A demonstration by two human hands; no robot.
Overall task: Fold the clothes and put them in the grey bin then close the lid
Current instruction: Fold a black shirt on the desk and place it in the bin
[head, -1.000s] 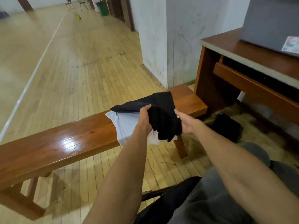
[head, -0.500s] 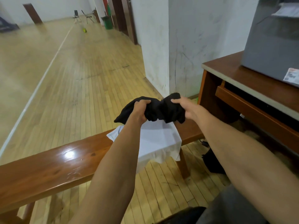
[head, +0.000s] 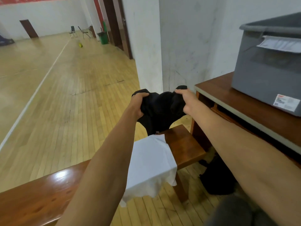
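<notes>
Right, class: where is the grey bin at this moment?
In the head view the grey bin sits upper right on the brown desk, beyond the right hand, which grips a black garment.

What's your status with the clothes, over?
Left hand, right hand both hold bunched black garment over wooden bench. White garment draped on bench. Grey bin on desk at right, nothing in the way.
</notes>
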